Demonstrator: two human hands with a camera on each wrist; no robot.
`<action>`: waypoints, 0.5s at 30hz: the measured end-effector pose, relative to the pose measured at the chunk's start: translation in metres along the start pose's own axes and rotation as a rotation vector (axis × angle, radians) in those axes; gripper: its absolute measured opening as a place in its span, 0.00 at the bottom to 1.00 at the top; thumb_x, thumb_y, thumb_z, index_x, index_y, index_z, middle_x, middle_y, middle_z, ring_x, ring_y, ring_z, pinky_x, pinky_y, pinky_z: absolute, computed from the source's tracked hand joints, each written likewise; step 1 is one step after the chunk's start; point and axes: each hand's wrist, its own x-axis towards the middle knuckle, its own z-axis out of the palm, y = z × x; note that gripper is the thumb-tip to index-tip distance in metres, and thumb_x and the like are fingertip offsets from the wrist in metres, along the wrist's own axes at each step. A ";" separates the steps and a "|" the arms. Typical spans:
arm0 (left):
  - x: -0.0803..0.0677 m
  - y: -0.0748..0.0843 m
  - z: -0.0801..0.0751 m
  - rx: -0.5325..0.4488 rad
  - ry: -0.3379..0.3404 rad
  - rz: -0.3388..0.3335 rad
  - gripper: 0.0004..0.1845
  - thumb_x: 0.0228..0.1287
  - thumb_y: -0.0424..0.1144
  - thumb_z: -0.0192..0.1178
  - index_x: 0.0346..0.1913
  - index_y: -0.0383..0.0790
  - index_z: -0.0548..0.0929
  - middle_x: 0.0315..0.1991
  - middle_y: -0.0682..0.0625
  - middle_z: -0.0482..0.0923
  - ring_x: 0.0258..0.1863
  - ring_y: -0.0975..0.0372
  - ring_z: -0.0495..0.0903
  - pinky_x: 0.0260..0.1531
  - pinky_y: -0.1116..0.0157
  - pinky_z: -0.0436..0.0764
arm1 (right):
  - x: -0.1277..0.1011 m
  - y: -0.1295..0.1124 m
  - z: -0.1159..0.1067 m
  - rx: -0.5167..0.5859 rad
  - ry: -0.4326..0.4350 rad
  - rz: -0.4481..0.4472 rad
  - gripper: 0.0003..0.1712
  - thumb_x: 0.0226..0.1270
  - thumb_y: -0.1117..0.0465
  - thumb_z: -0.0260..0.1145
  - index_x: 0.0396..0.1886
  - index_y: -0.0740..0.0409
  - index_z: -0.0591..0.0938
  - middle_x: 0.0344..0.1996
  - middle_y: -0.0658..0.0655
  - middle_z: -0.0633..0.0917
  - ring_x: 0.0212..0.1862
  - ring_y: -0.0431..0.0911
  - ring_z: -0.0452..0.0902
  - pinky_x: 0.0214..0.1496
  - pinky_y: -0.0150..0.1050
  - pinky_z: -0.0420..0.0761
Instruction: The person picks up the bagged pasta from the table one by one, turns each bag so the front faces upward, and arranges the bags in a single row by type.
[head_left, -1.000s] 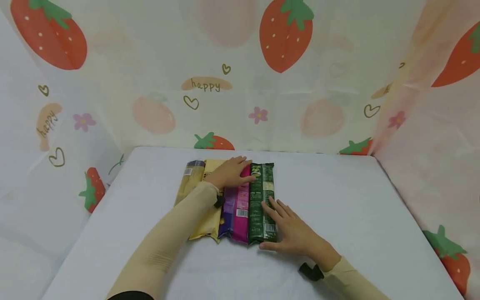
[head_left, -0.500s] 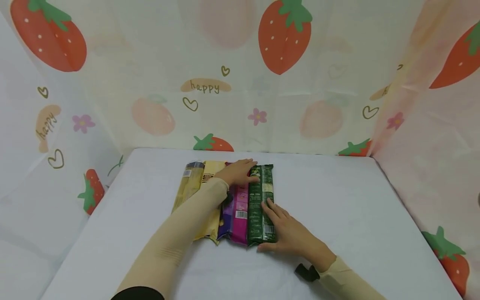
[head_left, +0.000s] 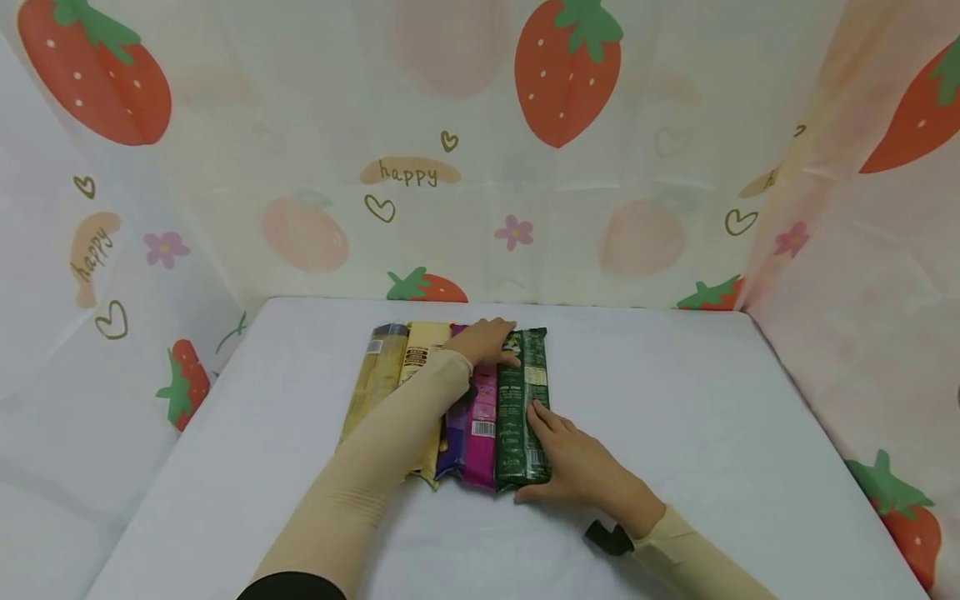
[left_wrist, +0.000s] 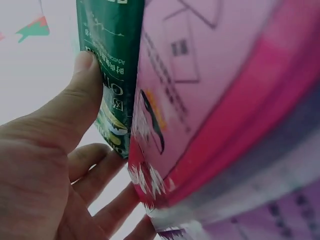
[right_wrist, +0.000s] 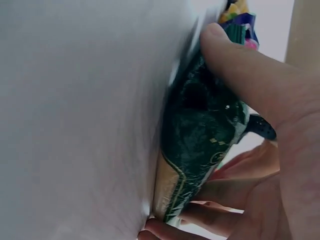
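on the white table [head_left: 660, 375] there lie several long bags side by side, near its far middle part. from left to right in the head view, these are a clear bag [head_left: 382, 358] with yellowish content, a pale yellow bag [head_left: 427, 333], a pink bag [head_left: 481, 454] and a green bag [head_left: 513, 442]. purple colour runs along the left of the pink bag, and i cannot tell if it is a bag of its own.

the left hand [head_left: 480, 342] is at the far ends of the pink bag and the green bag. from above its fingers are partly hidden, but the left wrist view shows that the thumb [left_wrist: 85, 75] touches the printed face of the green bag, while the other fingers are spread apart at the bag ends, not clamped.

the right hand [head_left: 581, 467] is at the right side of the green bag, with fingers extended and the thumb apart from them. the right wrist view shows what the head view hides: the thumb is at the near end, the fingers are along the side, and a beige patch [right_wrist: 165, 187] is on this side, close to the table.
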 end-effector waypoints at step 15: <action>-0.001 0.006 -0.005 -0.089 -0.040 -0.032 0.40 0.78 0.57 0.64 0.83 0.44 0.65 0.81 0.44 0.66 0.80 0.45 0.63 0.77 0.46 0.68 | 0.002 -0.006 0.001 -0.033 -0.002 0.032 0.69 0.55 0.36 0.85 0.86 0.63 0.61 0.84 0.68 0.60 0.75 0.67 0.71 0.60 0.61 0.85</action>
